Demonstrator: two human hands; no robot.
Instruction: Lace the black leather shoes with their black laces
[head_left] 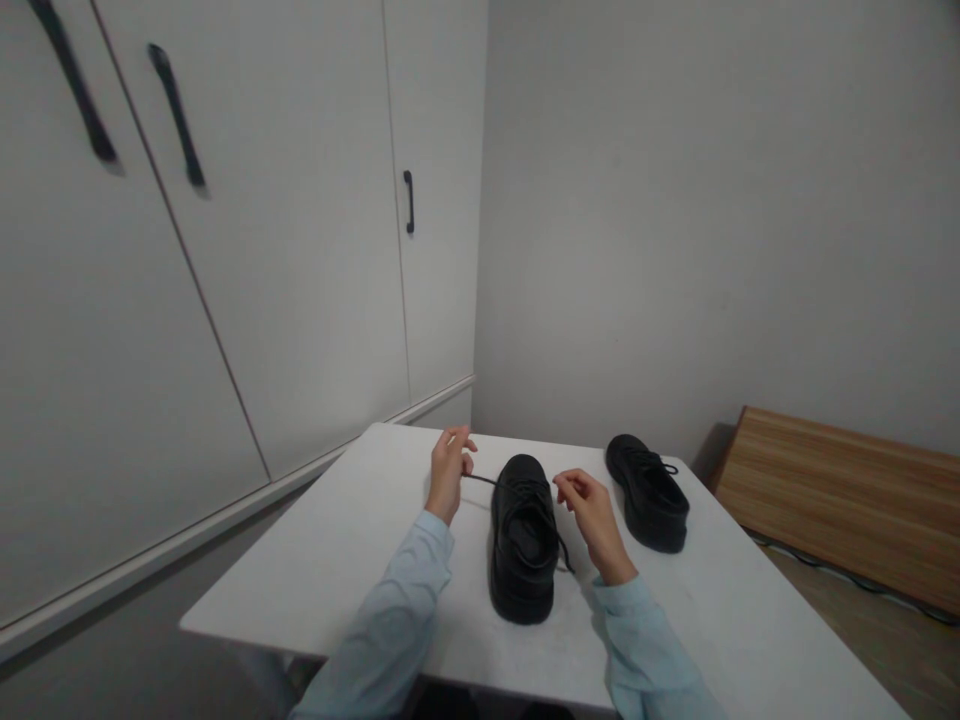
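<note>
A black lace-up shoe (523, 600) stands on the white table in front of me, its heel toward me and its toe pointing away. From its left side a dark shoelace (480, 479) runs out taut to my left hand (448, 470), whose fingers are closed on the end. My right hand (587, 505) hovers just right of the shoe with thumb and fingers pinched together; whether anything is between them is too small to see. Another lace end (564, 555) droops down the shoe's right side toward the tabletop.
A second black shoe (651, 500), its lace tied, sits farther back on the right of the white table (330, 560). White cabinets (300, 250) with black handles line the left. Beyond the right edge is a wood-grain panel (840, 500) by the grey wall.
</note>
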